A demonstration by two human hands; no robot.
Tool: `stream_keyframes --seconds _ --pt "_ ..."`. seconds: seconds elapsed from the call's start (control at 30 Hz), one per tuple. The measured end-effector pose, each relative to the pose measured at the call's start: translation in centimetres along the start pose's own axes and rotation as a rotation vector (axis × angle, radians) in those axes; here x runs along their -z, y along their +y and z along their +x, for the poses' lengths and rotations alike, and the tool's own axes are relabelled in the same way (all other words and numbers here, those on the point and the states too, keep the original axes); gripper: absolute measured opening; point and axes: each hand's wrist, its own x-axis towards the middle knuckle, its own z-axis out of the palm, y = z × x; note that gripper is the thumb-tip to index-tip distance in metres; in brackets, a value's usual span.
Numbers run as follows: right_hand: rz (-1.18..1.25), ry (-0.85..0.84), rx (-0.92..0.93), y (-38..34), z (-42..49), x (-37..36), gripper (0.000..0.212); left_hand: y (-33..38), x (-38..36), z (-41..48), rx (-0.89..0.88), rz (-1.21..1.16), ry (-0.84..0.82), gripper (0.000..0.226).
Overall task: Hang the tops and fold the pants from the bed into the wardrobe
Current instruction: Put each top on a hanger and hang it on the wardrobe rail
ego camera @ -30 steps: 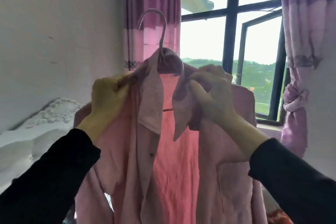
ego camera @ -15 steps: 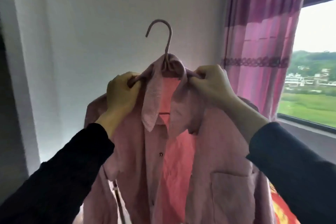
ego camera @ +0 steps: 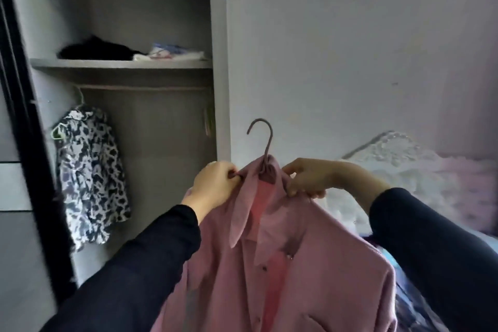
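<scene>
Camera swung from window to wardrobe (ego camera: pixel 218 62); left hand (ego camera: pixel 215 186), right hand (ego camera: pixel 307 180) clutch pink shirt (ego camera: pixel 318 264) on hanger (ego camera: pixel 266 140) beside wardrobe, unhung; patterned top (ego camera: pixel 91 170) hangs inside.

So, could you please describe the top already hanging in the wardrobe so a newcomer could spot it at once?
Find the wardrobe on the left, then the rail under its shelf. At the rail's left end hangs a blouse on a pale green hanger. Its white cloth with dark blotches sets it apart from the plain pink shirt held nearby.
</scene>
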Motion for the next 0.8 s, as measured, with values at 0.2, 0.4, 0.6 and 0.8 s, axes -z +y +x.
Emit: stream_keyframes --seconds 0.2,0.4,0.6,0.8 --pt "-0.006 0.022 0.096 -7.7 12.7 -4.9 0.013 -12.9 2.1 3.5 0.143 0.14 -0.04 0.019" --pt "-0.022 0.05 0.173 -14.3 25.2 -7.0 0.009 -22.7 4.0 8.1 0.166 0.152 -0.081 0.026" --pt "0.086 0.084 0.212 -20.2 38.2 -7.3 0.013 -31.7 6.8 15.4 0.186 0.202 -0.117 0.041" --pt "0.234 0.08 0.271 -25.7 50.4 -6.4 0.01 -40.6 10.2 23.4 0.247 0.25 -0.036 0.041"
